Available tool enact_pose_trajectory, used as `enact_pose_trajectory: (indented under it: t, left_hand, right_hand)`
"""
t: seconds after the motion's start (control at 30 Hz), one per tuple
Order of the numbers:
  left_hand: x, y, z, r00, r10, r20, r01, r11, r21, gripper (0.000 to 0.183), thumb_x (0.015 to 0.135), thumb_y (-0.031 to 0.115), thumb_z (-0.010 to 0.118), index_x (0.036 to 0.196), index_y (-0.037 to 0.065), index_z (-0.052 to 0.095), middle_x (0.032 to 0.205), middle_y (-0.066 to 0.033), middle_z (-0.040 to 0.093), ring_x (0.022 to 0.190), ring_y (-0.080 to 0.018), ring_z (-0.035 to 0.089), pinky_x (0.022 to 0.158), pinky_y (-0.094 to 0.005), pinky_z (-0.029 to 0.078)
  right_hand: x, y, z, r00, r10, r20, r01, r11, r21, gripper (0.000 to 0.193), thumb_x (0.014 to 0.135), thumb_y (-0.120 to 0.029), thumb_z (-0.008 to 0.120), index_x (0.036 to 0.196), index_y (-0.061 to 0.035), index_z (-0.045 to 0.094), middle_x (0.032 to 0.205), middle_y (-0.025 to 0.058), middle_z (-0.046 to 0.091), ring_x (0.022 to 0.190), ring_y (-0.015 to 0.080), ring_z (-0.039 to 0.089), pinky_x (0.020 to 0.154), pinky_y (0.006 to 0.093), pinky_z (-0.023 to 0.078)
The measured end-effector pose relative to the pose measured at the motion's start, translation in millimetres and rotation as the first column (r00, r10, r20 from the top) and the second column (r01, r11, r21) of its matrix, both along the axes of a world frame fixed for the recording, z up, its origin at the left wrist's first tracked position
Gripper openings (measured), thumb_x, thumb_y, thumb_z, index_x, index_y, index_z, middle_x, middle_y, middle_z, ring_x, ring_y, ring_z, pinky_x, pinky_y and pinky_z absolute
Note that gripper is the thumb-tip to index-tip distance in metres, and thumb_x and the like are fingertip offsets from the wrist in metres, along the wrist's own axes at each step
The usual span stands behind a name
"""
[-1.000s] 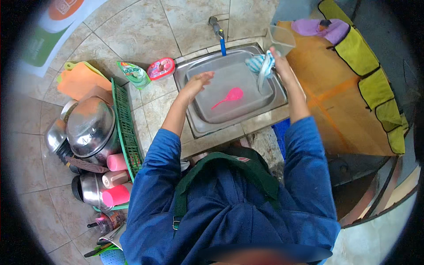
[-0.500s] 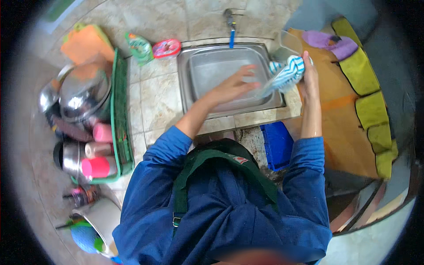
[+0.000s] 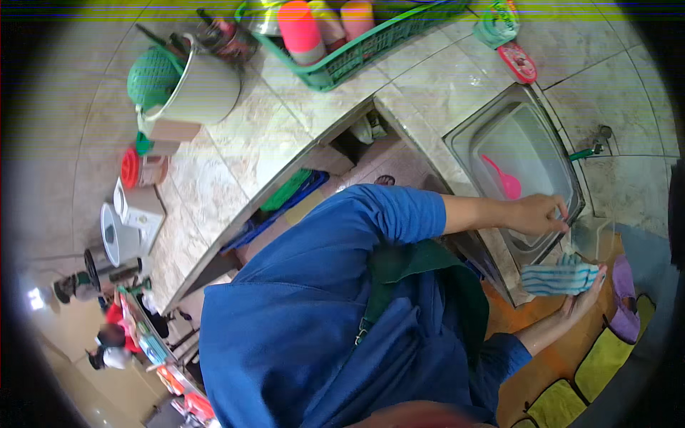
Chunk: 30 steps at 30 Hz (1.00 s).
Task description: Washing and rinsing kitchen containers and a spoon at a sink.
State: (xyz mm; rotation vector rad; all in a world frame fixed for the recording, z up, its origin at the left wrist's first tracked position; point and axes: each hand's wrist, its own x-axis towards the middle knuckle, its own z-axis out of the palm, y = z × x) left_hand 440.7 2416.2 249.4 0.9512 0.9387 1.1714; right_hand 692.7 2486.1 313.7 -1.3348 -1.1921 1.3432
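Note:
My right hand (image 3: 589,294) holds a blue-and-white striped cloth (image 3: 553,279) just beyond the sink's corner, its fingers wrapped round the cloth's end. My left hand (image 3: 539,214) hovers over the rim of the metal sink (image 3: 464,146), fingers bent but apart, with nothing visible in them. A pink spoon (image 3: 509,187) lies in the sink basin. Beside the sink corner, close to both hands, stands a clear plastic container (image 3: 598,234). The blue-handled tap (image 3: 589,152) is fixed at the sink's back edge.
A green dish rack (image 3: 321,75) with pink cups stands on the tiled counter. Near it are a green pouch (image 3: 497,25), a red-pink tub (image 3: 519,64) and a white bucket (image 3: 207,85). Purple cloth (image 3: 623,299) and yellow-green cloths (image 3: 610,357) hang past the sink. People appear in the distance.
My view has turned, so the sink now sits at the right. My left hand has moved toward the sink's rim. The striped cloth stays in my right hand; the pink spoon now shows.

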Motion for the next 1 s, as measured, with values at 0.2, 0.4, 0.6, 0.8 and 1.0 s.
enact_pose_trajectory:
  t: [0.2, 0.4, 0.6, 0.8, 1.0]
  left_hand:
    - [81.8, -38.7, -30.4, 0.972, -0.020, -0.236, 0.162, 0.781, 0.603, 0.041, 0.081, 0.027, 0.061, 0.107, -0.003, 0.054, 0.091, -0.0205, 0.062, 0.084, -0.0294, 0.060, 0.075, -0.0379, 0.047]
    - [57.0, -5.9, 17.2, 0.866, 0.105, -0.489, 0.076, 0.939, 0.336, 0.026, 0.087, 0.022, 0.053, 0.103, 0.002, 0.058, 0.079, -0.0153, 0.061, 0.067, -0.0245, 0.057, 0.063, -0.0354, 0.046]
    - [114.8, 56.5, 71.3, 0.791, 0.034, -0.611, 0.256, 0.889, 0.380, 0.020, 0.085, 0.012, 0.052, 0.101, 0.004, 0.061, 0.071, -0.0150, 0.061, 0.064, -0.0241, 0.058, 0.063, -0.0344, 0.046]
    - [199.1, 116.2, 92.7, 0.789, -0.022, -0.614, 0.446, 0.709, 0.547, 0.023, 0.080, 0.004, 0.050, 0.100, 0.002, 0.062, 0.074, -0.0174, 0.063, 0.065, -0.0222, 0.063, 0.064, -0.0317, 0.049]
    - [225.4, 152.1, 132.9, 0.638, 0.004, -0.770, 0.619, 0.592, 0.516, 0.026, 0.078, 0.008, 0.052, 0.101, 0.003, 0.063, 0.076, -0.0187, 0.063, 0.070, -0.0288, 0.063, 0.067, -0.0351, 0.049]
  right_hand:
    - [4.6, -44.0, 15.1, 0.991, -0.093, -0.091, 0.103, 0.988, 0.116, 0.036, 0.090, -0.031, 0.054, 0.114, -0.0048, 0.049, 0.107, 0.0048, 0.055, 0.093, 0.0137, 0.055, 0.081, 0.0306, 0.045]
    - [56.5, -0.8, 4.4, 0.973, 0.059, 0.224, -0.144, 0.911, 0.387, 0.028, 0.091, -0.025, 0.052, 0.110, -0.0048, 0.051, 0.098, 0.0042, 0.056, 0.093, 0.0135, 0.052, 0.084, 0.0275, 0.040]
    - [78.0, -11.8, 42.8, 0.920, -0.048, 0.389, -0.154, 0.869, 0.470, 0.036, 0.084, -0.020, 0.060, 0.115, -0.0063, 0.050, 0.102, 0.0044, 0.054, 0.095, 0.0155, 0.051, 0.084, 0.0261, 0.041]
    - [133.8, 13.0, 32.8, 0.846, 0.180, 0.502, -0.376, 0.869, 0.321, 0.045, 0.075, -0.006, 0.060, 0.119, -0.0053, 0.049, 0.104, 0.0087, 0.056, 0.097, 0.0177, 0.053, 0.083, 0.0307, 0.043]
    - [170.1, 9.0, 64.5, 0.497, -0.380, 0.780, -0.149, 0.848, 0.508, 0.023, 0.074, -0.002, 0.055, 0.096, -0.0005, 0.058, 0.101, 0.0155, 0.057, 0.094, 0.0318, 0.056, 0.081, 0.0335, 0.044]
